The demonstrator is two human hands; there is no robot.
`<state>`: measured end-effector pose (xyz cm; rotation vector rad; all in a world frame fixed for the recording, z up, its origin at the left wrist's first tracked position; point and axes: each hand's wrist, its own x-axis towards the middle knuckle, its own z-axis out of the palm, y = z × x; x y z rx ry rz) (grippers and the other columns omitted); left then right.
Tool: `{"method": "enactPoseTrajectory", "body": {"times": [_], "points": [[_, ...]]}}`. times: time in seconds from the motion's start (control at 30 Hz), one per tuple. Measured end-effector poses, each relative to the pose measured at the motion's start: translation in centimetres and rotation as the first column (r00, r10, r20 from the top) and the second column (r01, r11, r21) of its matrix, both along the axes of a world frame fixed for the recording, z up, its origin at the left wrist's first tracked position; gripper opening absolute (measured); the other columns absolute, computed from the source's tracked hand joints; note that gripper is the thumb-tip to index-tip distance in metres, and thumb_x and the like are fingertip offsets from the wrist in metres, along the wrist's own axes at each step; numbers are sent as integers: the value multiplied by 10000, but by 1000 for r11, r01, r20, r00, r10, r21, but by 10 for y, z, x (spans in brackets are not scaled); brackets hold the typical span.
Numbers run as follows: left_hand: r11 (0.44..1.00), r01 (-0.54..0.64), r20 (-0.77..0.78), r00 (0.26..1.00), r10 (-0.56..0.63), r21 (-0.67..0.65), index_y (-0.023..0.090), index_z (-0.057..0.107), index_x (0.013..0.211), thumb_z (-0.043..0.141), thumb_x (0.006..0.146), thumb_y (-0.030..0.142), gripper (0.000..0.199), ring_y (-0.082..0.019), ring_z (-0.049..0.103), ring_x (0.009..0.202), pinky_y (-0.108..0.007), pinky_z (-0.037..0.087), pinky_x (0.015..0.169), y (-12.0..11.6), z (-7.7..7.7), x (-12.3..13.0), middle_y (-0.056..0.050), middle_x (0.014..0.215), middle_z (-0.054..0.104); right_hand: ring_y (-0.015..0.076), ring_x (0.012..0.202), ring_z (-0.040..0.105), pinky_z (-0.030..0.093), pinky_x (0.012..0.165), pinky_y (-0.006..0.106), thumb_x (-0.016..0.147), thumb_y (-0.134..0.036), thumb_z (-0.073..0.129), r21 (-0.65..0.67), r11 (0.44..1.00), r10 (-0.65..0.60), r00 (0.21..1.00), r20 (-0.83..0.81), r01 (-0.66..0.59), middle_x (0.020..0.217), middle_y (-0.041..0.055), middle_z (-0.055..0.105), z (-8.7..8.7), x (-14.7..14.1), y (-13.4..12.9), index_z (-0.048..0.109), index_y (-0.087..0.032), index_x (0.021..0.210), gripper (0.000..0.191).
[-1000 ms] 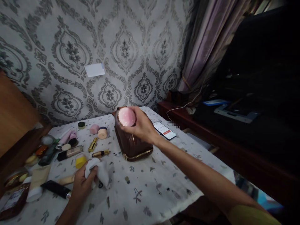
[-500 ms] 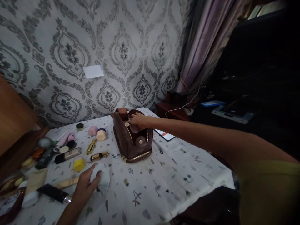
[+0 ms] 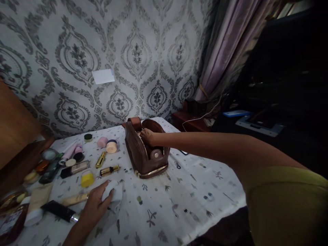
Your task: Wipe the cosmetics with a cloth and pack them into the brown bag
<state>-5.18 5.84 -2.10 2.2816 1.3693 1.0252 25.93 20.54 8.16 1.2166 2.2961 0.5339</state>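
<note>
A brown leather makeup bag (image 3: 139, 150) stands unzipped on the table, its top flap folded back. My right hand (image 3: 148, 136) reaches into the bag's opening from the right, with its fingers curled and their tips partly hidden; what they hold, if anything, I cannot make out. Left of the bag, my left hand (image 3: 96, 201) is closed on a crumpled white tissue (image 3: 112, 191) just above the tablecloth. Close to this hand lie a yellow-lidded jar (image 3: 87, 178), a gold lipstick tube (image 3: 109, 170) and a beige tube (image 3: 75, 199).
Many cosmetics crowd the table's left side, among them a foundation bottle (image 3: 78, 167), a peach jar (image 3: 111, 146), a black-capped tube (image 3: 60, 210) and a cream squeeze tube (image 3: 39, 201). Behind the bag is a patterned wall. A phone (image 3: 184, 152) is mostly covered by my right arm.
My right hand has gone lower into the bag, and the pale item seen under it before is now out of sight. My left hand stays on the tissue, and the view has shifted slightly.
</note>
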Motion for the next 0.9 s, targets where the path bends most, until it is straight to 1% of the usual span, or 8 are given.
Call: {"method": "enactPoseTrajectory", "body": {"times": [0.2, 0.3, 0.37, 0.53, 0.73, 0.8, 0.83, 0.9], "points": [[1000, -12, 29, 1000, 11, 27, 124, 778, 992, 555, 853, 570, 518, -339, 757, 924, -426, 624, 803, 0, -3, 0, -176, 1024, 777, 287, 1257, 529, 440, 1045, 527, 922, -307, 661, -52, 998, 26, 996, -84, -31, 1350, 105, 572, 11, 14, 4, 626, -163, 1210, 324], [1000, 1, 42, 999, -2, 24, 145, 779, 999, 561, 855, 571, 500, -324, 758, 929, -411, 619, 825, -1, -4, 0, -157, 1033, 780, 288, 1267, 517, 441, 1043, 517, 912, -290, 671, -74, 996, 31, 992, -123, -40, 1363, 106, 562, 15, 17, 2, 630, -158, 1196, 316], [1000, 0, 46, 999, -1, 23, 153, 778, 1006, 564, 858, 569, 490, -321, 756, 942, -412, 615, 840, -1, -4, 0, -150, 1039, 781, 282, 1251, 531, 457, 1028, 509, 919, -288, 664, -87, 996, 25, 990, -137, -37, 1347, 106, 570, 16, 17, 0, 630, -156, 1189, 302], [999, -8, 42, 999, 6, 33, 132, 780, 997, 552, 857, 580, 522, -328, 754, 945, -431, 610, 854, -1, -8, -1, -165, 1036, 779, 263, 1172, 589, 501, 984, 497, 941, -318, 644, -128, 992, -19, 985, -174, -4, 1302, 101, 595, 18, 16, -3, 615, -160, 1215, 318], [999, -30, 48, 998, 28, 29, 152, 771, 1022, 566, 844, 572, 500, -325, 750, 951, -435, 610, 848, 3, -17, -3, -156, 1038, 782, 222, 1049, 646, 557, 890, 433, 952, -331, 633, -205, 977, -115, 963, -243, 65, 1199, 85, 642, 21, 20, -4, 622, -154, 1188, 295], [999, -29, 50, 998, 28, 24, 170, 766, 1032, 579, 840, 556, 470, -315, 749, 947, -425, 610, 842, 4, -18, -2, -145, 1039, 785, 212, 1000, 664, 560, 860, 404, 922, -286, 668, -200, 977, -129, 953, -276, 74, 1138, 75, 670, 21, 21, -4, 647, -156, 1141, 255], [999, -26, 50, 998, 25, 21, 174, 762, 1037, 582, 841, 539, 451, -312, 747, 949, -425, 607, 848, 3, -18, -2, -142, 1038, 786, 213, 975, 674, 557, 843, 387, 880, -237, 706, -188, 979, -129, 947, -293, 75, 1093, 72, 688, 20, 21, -4, 670, -160, 1095, 232], [1000, -14, 45, 999, 13, 13, 174, 753, 1047, 582, 844, 492, 414, -306, 740, 955, -431, 595, 869, 2, -15, 0, -140, 1041, 785, 230, 926, 693, 538, 806, 354, 738, -97, 767, -141, 988, -114, 936, -334, 71, 987, 77, 720, 18, 22, -4, 714, -177, 973, 254]]}}
